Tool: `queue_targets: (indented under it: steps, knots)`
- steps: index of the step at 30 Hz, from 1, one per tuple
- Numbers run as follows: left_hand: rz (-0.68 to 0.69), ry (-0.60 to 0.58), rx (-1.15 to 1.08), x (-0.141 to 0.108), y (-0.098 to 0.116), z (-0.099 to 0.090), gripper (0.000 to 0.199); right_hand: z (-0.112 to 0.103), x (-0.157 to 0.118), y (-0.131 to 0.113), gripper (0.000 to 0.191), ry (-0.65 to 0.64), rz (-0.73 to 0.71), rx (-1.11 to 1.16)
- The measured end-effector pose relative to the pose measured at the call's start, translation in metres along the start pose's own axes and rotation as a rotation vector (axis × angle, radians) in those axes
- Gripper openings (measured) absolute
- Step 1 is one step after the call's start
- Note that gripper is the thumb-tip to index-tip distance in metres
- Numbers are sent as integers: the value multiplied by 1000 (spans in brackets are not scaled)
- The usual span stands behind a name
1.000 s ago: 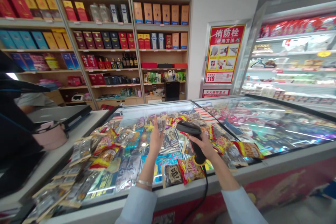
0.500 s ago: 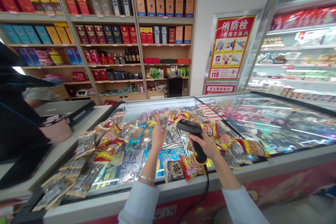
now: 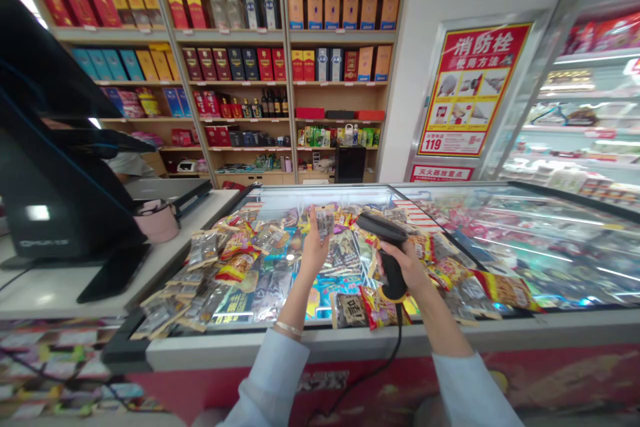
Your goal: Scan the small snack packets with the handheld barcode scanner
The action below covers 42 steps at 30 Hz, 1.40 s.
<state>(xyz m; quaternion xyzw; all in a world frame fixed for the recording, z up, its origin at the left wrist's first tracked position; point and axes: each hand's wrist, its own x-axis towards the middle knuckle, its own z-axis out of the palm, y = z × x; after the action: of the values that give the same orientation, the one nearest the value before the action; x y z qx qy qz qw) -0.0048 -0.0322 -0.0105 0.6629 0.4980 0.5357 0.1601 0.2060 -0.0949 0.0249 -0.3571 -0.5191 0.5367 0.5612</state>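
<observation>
My left hand (image 3: 316,247) holds up a small grey and tan snack packet (image 3: 325,221) over the glass top of a chest freezer (image 3: 280,195). Wrapped round the handle of a black barcode scanner (image 3: 393,273) is my right hand (image 3: 406,261); the scanner's head points left, toward the packet, with a gap between them. Its cable hangs down the freezer's front. Below the scanner lie a red and yellow snack bag (image 3: 383,307) and a black and tan packet (image 3: 350,311). Many more packets are spread over the glass on both sides.
At the left, a counter (image 3: 200,220) bears a pink cup (image 3: 157,221), a dark flat device (image 3: 115,273) and a black monitor (image 3: 60,167). A person's sleeve (image 3: 131,163) shows behind it. Shelves (image 3: 225,33) of boxes stand behind the freezer; a refrigerated display (image 3: 590,127) is at the right.
The view has turned left, so more of the counter and monitor shows and the scene sits further right. My hands still hold the packet and the scanner.
</observation>
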Motion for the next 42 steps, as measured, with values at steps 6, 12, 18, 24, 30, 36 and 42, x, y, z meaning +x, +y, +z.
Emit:
queue_targets:
  steps: [6, 12, 18, 24, 30, 36, 42]
  knots:
    - [-120, 118, 90, -25, -22, -81, 96, 66, 6, 13, 28, -26, 51, 159]
    - [-266, 214, 247, -55, -60, -166, 101, 134, 16, 47, 29, -154, 121, 215]
    - [-340, 261, 391, -75, -81, -197, 87, 176, 19, 72, 28, -201, 163, 242]
    - [-181, 400, 715, -95, -89, -180, 41, 196, 19, 101, 29, -195, 231, 298]
    - [-69, 471, 888, -105, -87, -170, 37, 198, 14, 128, 32, -161, 310, 328]
    - [-40, 474, 853, -112, -88, -173, 26, 194, 9, 135, 34, -109, 326, 348]
    - [2, 382, 934, -114, -86, -174, 23, 189, 0, 135, 33, -108, 308, 409]
